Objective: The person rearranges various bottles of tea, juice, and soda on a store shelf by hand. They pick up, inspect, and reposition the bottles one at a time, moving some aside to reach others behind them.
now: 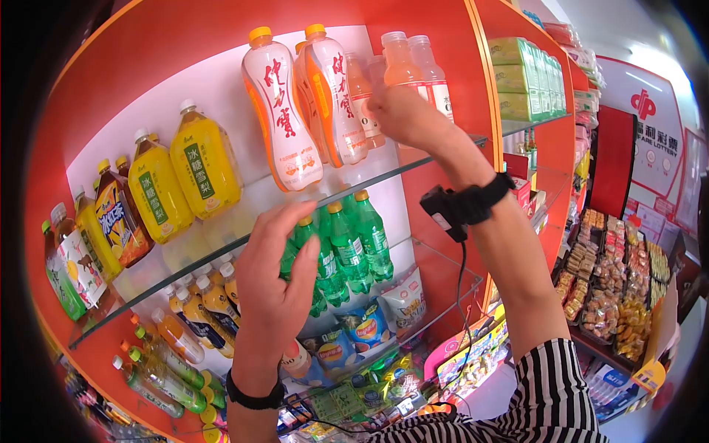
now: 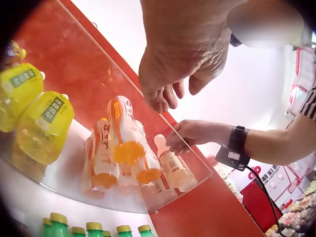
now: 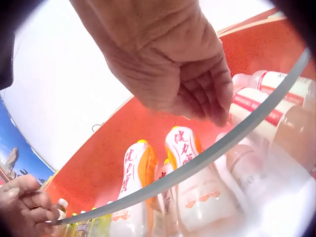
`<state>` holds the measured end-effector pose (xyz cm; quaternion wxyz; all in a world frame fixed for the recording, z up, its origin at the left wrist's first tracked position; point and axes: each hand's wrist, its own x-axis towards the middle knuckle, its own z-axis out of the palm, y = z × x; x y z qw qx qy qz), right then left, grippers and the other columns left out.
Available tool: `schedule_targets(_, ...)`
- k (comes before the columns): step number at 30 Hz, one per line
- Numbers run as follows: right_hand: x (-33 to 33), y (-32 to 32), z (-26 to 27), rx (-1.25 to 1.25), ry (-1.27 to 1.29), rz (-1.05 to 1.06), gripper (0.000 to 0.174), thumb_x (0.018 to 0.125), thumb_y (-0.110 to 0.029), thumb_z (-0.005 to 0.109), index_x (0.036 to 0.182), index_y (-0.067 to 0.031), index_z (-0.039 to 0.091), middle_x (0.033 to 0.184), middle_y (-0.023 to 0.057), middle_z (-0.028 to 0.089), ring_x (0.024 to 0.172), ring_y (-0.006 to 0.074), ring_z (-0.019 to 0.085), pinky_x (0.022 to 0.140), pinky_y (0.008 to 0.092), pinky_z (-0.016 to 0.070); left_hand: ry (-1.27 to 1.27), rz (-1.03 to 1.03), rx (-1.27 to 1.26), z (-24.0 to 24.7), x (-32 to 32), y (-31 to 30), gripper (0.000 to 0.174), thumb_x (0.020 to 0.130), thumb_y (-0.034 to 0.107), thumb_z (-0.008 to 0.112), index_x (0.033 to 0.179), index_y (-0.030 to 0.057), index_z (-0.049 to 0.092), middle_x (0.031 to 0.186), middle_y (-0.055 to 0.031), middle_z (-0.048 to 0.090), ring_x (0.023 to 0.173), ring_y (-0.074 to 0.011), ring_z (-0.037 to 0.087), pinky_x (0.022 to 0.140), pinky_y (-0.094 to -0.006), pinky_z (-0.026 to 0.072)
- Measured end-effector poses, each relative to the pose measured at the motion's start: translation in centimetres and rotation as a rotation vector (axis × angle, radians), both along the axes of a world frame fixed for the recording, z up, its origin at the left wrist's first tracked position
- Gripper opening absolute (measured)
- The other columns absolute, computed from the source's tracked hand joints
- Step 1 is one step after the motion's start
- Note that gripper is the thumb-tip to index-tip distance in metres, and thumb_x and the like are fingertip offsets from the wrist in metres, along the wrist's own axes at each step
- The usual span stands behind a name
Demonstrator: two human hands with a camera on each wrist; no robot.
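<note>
In the head view, my right hand (image 1: 410,114) has its fingers curled at the upper part of a pink-orange bottle at the upper shelf's right end; the left wrist view shows the fingers (image 2: 183,136) beside the neck of this bottle (image 2: 173,165). The exact contact is partly hidden. Two large white-and-orange bottles with yellow caps (image 1: 284,118) stand left of it. My left hand (image 1: 277,273), fingers relaxed and thumb apart, holds nothing and is in front of the glass shelf's edge, below those bottles. The right wrist view shows my right hand (image 3: 168,74) above the shelf edge.
The glass shelf's front edge (image 1: 380,175) runs below the upper bottles. Yellow drink bottles (image 1: 204,159) stand left. Green bottles (image 1: 347,247), snack bags (image 1: 365,325) and other bottles fill the lower levels. An orange side panel (image 1: 443,37) closes the right side.
</note>
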<state>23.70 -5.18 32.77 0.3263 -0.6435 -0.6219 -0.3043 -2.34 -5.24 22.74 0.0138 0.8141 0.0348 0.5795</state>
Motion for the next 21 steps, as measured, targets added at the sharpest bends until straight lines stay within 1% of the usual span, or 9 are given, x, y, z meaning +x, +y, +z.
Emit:
schedule_targets(2, 1.0, -1.4, -0.4, 0.128, 0.077, 0.065, 0.016, 0.081, -0.01, 0.056, 0.084, 0.0045, 0.061, 0.08, 0.0198, 0.064, 0.077, 0.0342, 0.064, 0.071, 0.0385, 0.0505, 0.023, -0.043, -0.003, 0.1, 0.3, -0.1, 0.031, 0.08, -0.004, 0.059, 0.111, 0.0015, 0.057, 0.102, -0.0158, 0.061, 0.096, -0.0267, 0.061, 0.084, -0.0341, 0.0461)
schedule_targets(4, 2.3, -2.7, -0.6, 0.496, 0.086, -0.078, 0.018, 0.08, -0.015, 0.06, 0.084, 0.0027, 0.061, 0.082, 0.0191, 0.064, 0.075, 0.0328, 0.063, 0.069, 0.0387, 0.0497, 0.046, -0.008, 0.012, -1.0, -0.6, -0.4, 0.031, 0.08, -0.005, 0.059, 0.11, 0.0016, 0.057, 0.101, -0.0157, 0.062, 0.094, -0.0268, 0.061, 0.082, -0.0338, 0.0465)
schedule_targets(5, 2.7, -3.0, -0.7, 0.497, 0.085, -0.08, 0.018, 0.08, -0.015, 0.06, 0.084, 0.0027, 0.061, 0.082, 0.0191, 0.064, 0.075, 0.0328, 0.063, 0.069, 0.0387, 0.0497, 0.078, 0.025, 0.029, -1.7, -1.1, -0.6, 0.031, 0.08, -0.005, 0.06, 0.109, 0.0017, 0.058, 0.101, -0.0156, 0.062, 0.093, -0.027, 0.061, 0.081, -0.0335, 0.047)
schedule_targets(6, 3.2, -3.2, -1.0, 0.48, 0.106, -0.118, 0.018, 0.08, -0.016, 0.061, 0.085, 0.0012, 0.061, 0.083, 0.0186, 0.064, 0.076, 0.0324, 0.064, 0.069, 0.0388, 0.0498, 0.034, 0.021, 0.053, -2.5, -1.1, -0.5, 0.023, 0.082, -0.006, 0.053, 0.104, 0.0, 0.059, 0.098, -0.0102, 0.062, 0.084, -0.0156, 0.059, 0.075, -0.0273, 0.0461)
schedule_targets(9, 4.1, -3.0, -1.7, 0.458, 0.11, -0.159, 0.015, 0.082, -0.016, 0.06, 0.088, -0.0024, 0.062, 0.086, 0.0171, 0.064, 0.079, 0.0328, 0.064, 0.071, 0.0397, 0.0498, -0.019, 0.023, -0.063, -4.1, -2.2, 0.9, 0.021, 0.083, -0.007, 0.051, 0.102, -0.0001, 0.059, 0.097, -0.0095, 0.061, 0.085, -0.0151, 0.058, 0.076, -0.0262, 0.045)
schedule_targets(13, 1.8, -1.9, -1.2, 0.332, 0.016, 0.077, 0.013, 0.083, -0.008, 0.053, 0.089, -0.0026, 0.063, 0.09, 0.016, 0.065, 0.084, 0.0354, 0.062, 0.073, 0.041, 0.0501, -0.047, 0.018, -0.189, -4.6, -2.7, 1.1, 0.02, 0.085, -0.007, 0.05, 0.1, -0.0002, 0.06, 0.098, -0.0091, 0.06, 0.089, -0.0146, 0.057, 0.08, -0.0253, 0.0436)
schedule_targets(16, 0.4, -0.9, -0.4, -0.05, -0.407, -0.112, 0.016, 0.081, -0.003, 0.052, 0.089, -0.0032, 0.066, 0.095, 0.0143, 0.063, 0.092, 0.032, 0.061, 0.08, 0.04, 0.0504, -0.019, 0.029, -0.099, -4.8, -2.7, 0.8, 0.021, 0.082, -0.008, 0.052, 0.099, 0.0003, 0.061, 0.096, -0.0117, 0.062, 0.081, -0.0154, 0.057, 0.073, -0.0251, 0.0445)
schedule_targets(19, 1.2, -0.1, -0.4, -0.154, -0.732, -0.211, 0.016, 0.081, -0.004, 0.053, 0.089, -0.0057, 0.067, 0.096, 0.0107, 0.064, 0.1, 0.0264, 0.058, 0.086, 0.0375, 0.0483, -0.042, 0.033, -0.058, -5.2, -3.5, 1.1, 0.022, 0.081, -0.009, 0.053, 0.098, 0.0003, 0.061, 0.095, -0.0135, 0.064, 0.077, -0.0167, 0.058, 0.07, -0.0255, 0.0452)
schedule_targets(21, 2.3, 1.7, -0.8, -0.188, -0.763, -0.237, 0.02, 0.082, -0.005, 0.054, 0.094, -0.0099, 0.068, 0.096, 0.0057, 0.065, 0.105, 0.0213, 0.055, 0.092, 0.0348, 0.0452, -0.068, 0.017, -0.055, -5.3, -3.7, 1.4, 0.022, 0.08, -0.009, 0.053, 0.098, -0.0001, 0.061, 0.094, -0.014, 0.064, 0.078, -0.0176, 0.059, 0.071, -0.026, 0.0456)
